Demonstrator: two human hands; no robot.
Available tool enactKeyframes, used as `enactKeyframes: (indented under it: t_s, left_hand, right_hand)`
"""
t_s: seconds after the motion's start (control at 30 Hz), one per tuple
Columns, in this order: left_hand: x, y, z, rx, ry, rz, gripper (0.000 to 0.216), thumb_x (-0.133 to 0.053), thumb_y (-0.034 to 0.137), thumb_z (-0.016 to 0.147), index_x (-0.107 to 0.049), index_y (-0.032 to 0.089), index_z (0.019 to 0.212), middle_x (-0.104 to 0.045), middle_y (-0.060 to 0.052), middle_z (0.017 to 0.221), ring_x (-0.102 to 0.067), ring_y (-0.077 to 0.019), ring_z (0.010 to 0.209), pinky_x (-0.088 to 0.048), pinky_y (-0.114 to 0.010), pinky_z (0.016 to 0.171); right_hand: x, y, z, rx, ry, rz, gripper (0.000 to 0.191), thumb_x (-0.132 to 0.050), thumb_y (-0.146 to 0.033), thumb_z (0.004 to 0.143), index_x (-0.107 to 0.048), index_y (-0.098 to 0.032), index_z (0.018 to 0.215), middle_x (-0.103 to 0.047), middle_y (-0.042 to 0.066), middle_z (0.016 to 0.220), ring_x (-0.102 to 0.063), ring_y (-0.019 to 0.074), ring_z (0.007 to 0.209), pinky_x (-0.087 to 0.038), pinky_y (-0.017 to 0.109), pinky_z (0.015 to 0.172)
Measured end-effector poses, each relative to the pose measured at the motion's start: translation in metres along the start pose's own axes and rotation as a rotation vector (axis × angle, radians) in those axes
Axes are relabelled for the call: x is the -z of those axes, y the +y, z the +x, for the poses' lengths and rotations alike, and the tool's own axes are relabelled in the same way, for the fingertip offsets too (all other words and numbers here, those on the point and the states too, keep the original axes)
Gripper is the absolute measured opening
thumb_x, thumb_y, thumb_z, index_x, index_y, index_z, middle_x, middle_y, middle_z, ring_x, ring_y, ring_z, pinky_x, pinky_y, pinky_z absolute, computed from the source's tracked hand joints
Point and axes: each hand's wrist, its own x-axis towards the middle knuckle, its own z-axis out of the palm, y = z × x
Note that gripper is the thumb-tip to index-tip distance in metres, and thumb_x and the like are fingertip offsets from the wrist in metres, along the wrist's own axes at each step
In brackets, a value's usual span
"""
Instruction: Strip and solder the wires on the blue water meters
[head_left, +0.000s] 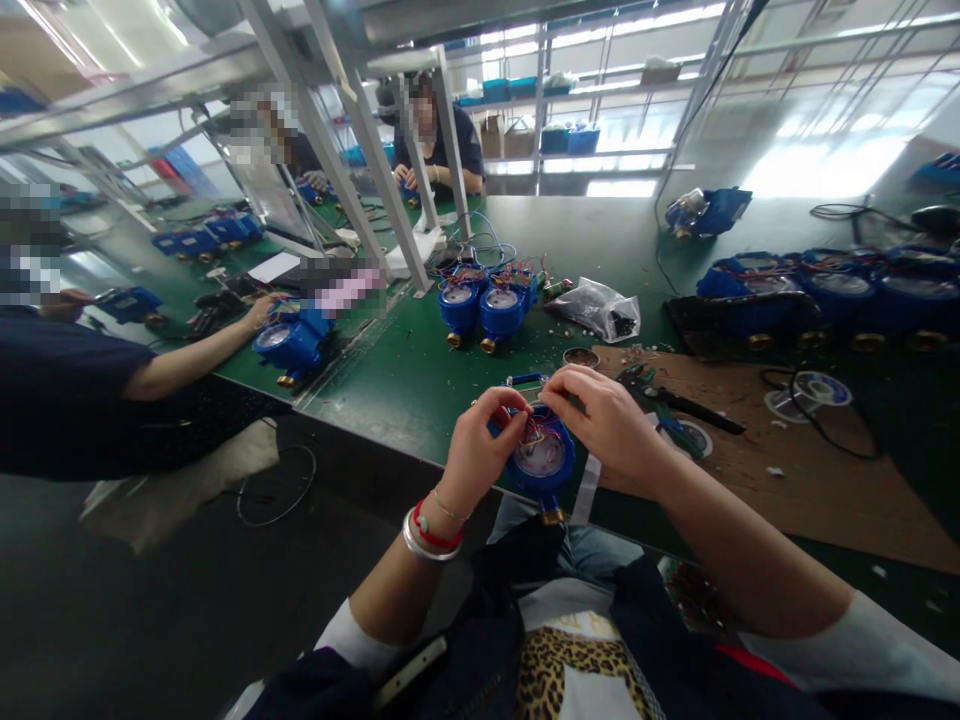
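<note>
A blue water meter [541, 465] with a round clear dial and a brass pipe end sits at the table's near edge, in front of my body. Thin coloured wires [534, 432] come out of its top. Over its left side, my left hand [484, 435] is closed, thumb and forefinger pinching at the wires. My right hand [592, 405] reaches over the far right side, its fingertips pressed together on the wires close to the left fingertips. The wire ends between the fingers are too small to make out.
Two wired blue meters [487, 305] stand further back beside a clear plastic bag [600, 308]. Pliers [664, 400], a solder spool [821, 390] and a small round tin [581, 357] lie right, around a cardboard sheet [817, 490]. More meters [832, 285] line the far right. A co-worker's arm [199, 355] handles a meter at left.
</note>
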Motion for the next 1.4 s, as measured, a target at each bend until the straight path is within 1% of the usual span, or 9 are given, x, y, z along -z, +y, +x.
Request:
enactKeyframes:
  t_s: [0.2, 0.3, 0.37, 0.5, 0.63, 0.83, 1.0, 1.2, 1.4]
  left_hand:
    - [-0.005, -0.002, 0.002, 0.084, 0.036, -0.135, 0.013, -0.063, 0.032, 0.083, -0.064, 0.019, 0.083, -0.062, -0.001, 0.077, -0.053, -0.0124, 0.069, -0.043, -0.023, 0.065]
    - [-0.006, -0.002, 0.003, 0.122, 0.075, -0.228, 0.013, -0.062, 0.031, 0.083, -0.063, 0.018, 0.083, -0.061, -0.001, 0.076, -0.055, -0.0122, 0.070, -0.043, -0.022, 0.066]
    - [-0.008, -0.002, 0.004, 0.125, 0.100, -0.278, 0.012, -0.062, 0.029, 0.083, -0.062, 0.017, 0.082, -0.061, 0.000, 0.076, -0.055, -0.0116, 0.071, -0.044, -0.022, 0.067]
    - [-0.010, -0.002, 0.004, 0.121, 0.110, -0.289, 0.012, -0.062, 0.029, 0.083, -0.063, 0.017, 0.083, -0.061, -0.001, 0.077, -0.055, -0.0118, 0.072, -0.044, -0.022, 0.067]
    - [-0.009, 0.000, 0.002, 0.121, 0.112, -0.251, 0.013, -0.062, 0.030, 0.082, -0.063, 0.017, 0.082, -0.060, -0.001, 0.076, -0.054, -0.0120, 0.070, -0.044, -0.023, 0.067]
    - [-0.008, 0.002, -0.001, 0.117, 0.124, -0.233, 0.012, -0.062, 0.029, 0.083, -0.063, 0.017, 0.082, -0.060, -0.001, 0.077, -0.054, -0.0119, 0.071, -0.044, -0.023, 0.068]
    - [-0.010, 0.001, 0.001, 0.110, 0.107, -0.205, 0.014, -0.060, 0.031, 0.085, -0.062, 0.017, 0.083, -0.058, -0.001, 0.075, -0.051, -0.0117, 0.069, -0.043, -0.023, 0.066]
    - [-0.013, 0.004, 0.004, -0.020, 0.153, -0.132, 0.011, -0.060, 0.027, 0.085, -0.062, 0.017, 0.081, -0.059, -0.006, 0.098, -0.055, -0.0158, 0.092, -0.044, -0.026, 0.080]
    - [-0.014, 0.003, 0.004, -0.024, 0.139, -0.063, 0.009, -0.061, 0.026, 0.084, -0.064, 0.017, 0.082, -0.056, -0.007, 0.112, -0.055, -0.0164, 0.096, -0.044, -0.027, 0.078]
  right_hand:
    - [0.002, 0.013, 0.004, -0.052, 0.026, 0.038, 0.016, -0.052, -0.028, 0.092, -0.058, -0.019, 0.081, -0.062, 0.004, 0.084, -0.057, 0.0177, 0.080, -0.045, 0.030, 0.076]
    - [0.008, 0.062, 0.009, -0.246, 0.146, -0.010, 0.024, -0.048, -0.038, 0.092, -0.062, -0.018, 0.089, -0.063, 0.004, 0.081, -0.058, 0.0186, 0.075, -0.047, 0.031, 0.071]
    - [0.009, 0.105, 0.011, -0.358, 0.184, -0.174, 0.027, -0.053, -0.039, 0.087, -0.064, -0.016, 0.095, -0.064, 0.009, 0.091, -0.060, 0.0233, 0.086, -0.047, 0.036, 0.082]
    - [-0.008, 0.167, 0.014, -0.478, -0.012, -0.374, 0.077, -0.070, -0.043, 0.072, -0.046, -0.007, 0.136, -0.047, 0.022, 0.135, -0.044, 0.0362, 0.125, -0.035, 0.046, 0.105]
    - [-0.029, 0.181, 0.021, -0.512, -0.076, -0.378, 0.094, -0.071, -0.042, 0.071, -0.029, -0.004, 0.146, -0.042, 0.024, 0.140, -0.039, 0.0384, 0.130, -0.031, 0.048, 0.108]
    - [-0.028, 0.174, 0.028, -0.509, -0.008, -0.323, 0.092, -0.070, -0.038, 0.072, -0.027, -0.002, 0.146, -0.046, 0.023, 0.138, -0.045, 0.0342, 0.127, -0.038, 0.042, 0.105]
    - [0.003, 0.125, 0.020, -0.245, 0.140, -0.247, 0.090, -0.074, -0.037, 0.072, -0.030, -0.009, 0.145, -0.041, 0.018, 0.142, -0.043, 0.0305, 0.128, -0.035, 0.041, 0.109]
    - [0.031, 0.039, 0.000, 0.085, 0.048, -0.292, 0.085, -0.073, -0.025, 0.073, -0.027, -0.020, 0.144, -0.045, 0.013, 0.137, -0.042, 0.0282, 0.128, -0.034, 0.043, 0.110]
    - [0.026, 0.011, -0.010, 0.214, -0.040, -0.353, 0.065, -0.065, -0.017, 0.079, -0.034, -0.019, 0.136, -0.045, 0.014, 0.134, -0.043, 0.0292, 0.125, -0.037, 0.044, 0.107]
